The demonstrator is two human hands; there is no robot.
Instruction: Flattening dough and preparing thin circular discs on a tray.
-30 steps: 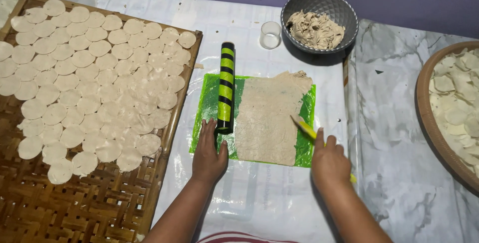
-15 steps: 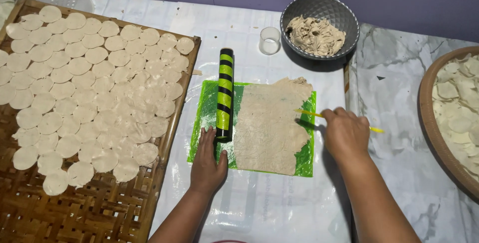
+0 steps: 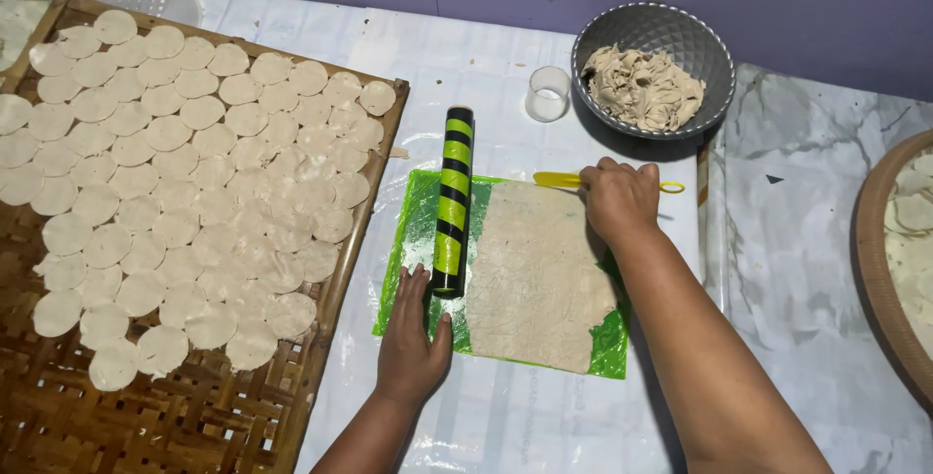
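Table point(image 3: 544, 56): covered in a clear plastic sheet over a pale patterned cloth, set against a purple wall; a marbled covering lies over its right portion.

Woven bamboo tray point(image 3: 58, 425): on the left, filled with close rows of cut dough rounds point(image 3: 194, 173). A second round tray point(image 3: 880, 270) with similar rounds shows at the right edge.

Green plastic sheet point(image 3: 413, 241): at centre, carrying a thin rolled dough sheet point(image 3: 535, 280) on its right half, edges ragged, no rounds cut from it.

Grey bowl point(image 3: 651, 32): behind the sheet, holding dough scraps.

Rolling pin point(image 3: 452, 202), green and black striped: lying along the dough's left edge.

Left hand point(image 3: 413, 343): flat and open, fingers spread at the pin's near end, pressing on the green sheet.

Right hand point(image 3: 620, 200): closed around a yellow scraper point(image 3: 556, 179) at the dough's far right corner.

Small clear cup point(image 3: 547, 93): beside the bowl, upright.

Judgement: rolling appears finished; trimming or loosening the dough's edge is in hand. The next move calls for a shallow blade angle, since the sheet looks thin enough to tear.
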